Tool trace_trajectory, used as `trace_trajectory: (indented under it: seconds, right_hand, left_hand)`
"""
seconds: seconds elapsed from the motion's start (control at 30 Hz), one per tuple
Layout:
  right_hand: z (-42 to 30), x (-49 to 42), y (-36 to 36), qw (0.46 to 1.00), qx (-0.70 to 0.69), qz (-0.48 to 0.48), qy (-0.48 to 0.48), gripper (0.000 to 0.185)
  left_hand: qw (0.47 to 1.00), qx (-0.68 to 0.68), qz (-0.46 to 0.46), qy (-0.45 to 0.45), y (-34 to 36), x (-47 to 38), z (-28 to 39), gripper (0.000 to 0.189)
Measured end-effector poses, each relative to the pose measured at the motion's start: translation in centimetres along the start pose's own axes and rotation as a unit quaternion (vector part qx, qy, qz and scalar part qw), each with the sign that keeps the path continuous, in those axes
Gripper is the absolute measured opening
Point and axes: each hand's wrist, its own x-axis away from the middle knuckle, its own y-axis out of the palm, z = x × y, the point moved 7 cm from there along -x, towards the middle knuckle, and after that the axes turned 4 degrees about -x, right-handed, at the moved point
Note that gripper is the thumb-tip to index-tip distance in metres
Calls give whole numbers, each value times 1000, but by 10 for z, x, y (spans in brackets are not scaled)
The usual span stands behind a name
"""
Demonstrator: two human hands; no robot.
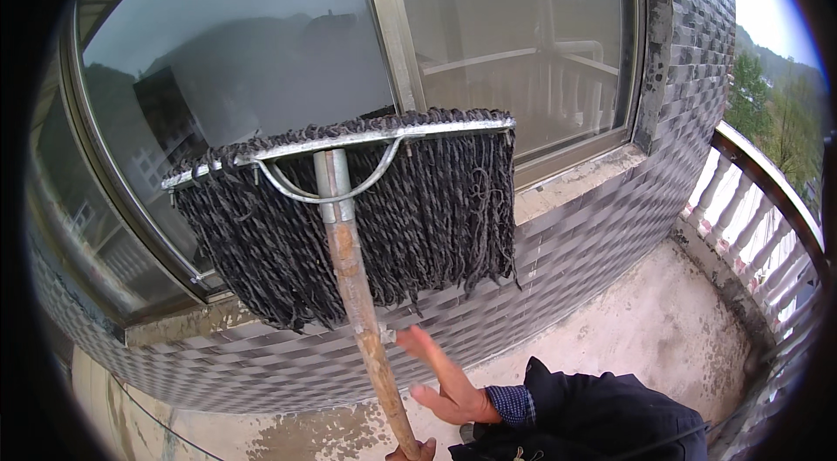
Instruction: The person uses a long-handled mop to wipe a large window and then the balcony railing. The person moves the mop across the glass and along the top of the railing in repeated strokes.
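A wide flat mop with dark grey twisted yarn hangs from a metal frame in front of the window. A curved metal brace and a socket join the frame to the wooden handle, which slants down to the bottom edge. My left hand, partly cut off there, grips the lower handle. Just right of the handle, my right hand has its fingers and thumb apart, holding nothing visible; it is slightly blurred. A checked cuff shows under its dark sleeve.
Behind the mop are sliding window panes in metal frames, above a worn sill and a grey tiled wall. A balustrade curves along the right side of the stained concrete floor. A thin cable runs across the lower left.
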Motion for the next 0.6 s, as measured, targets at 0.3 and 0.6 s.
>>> trace_trajectory:
  seconds: [0.3,0.6]
  right_hand:
    - [-3,56,-45,959,-216,111,144,24]
    - [-15,36,-171,951,-111,225,179,30]
  left_hand:
    - [994,-66,-88,-2,116,26,33,41]
    - [961,-140,-231,-63,220,99,-147,39]
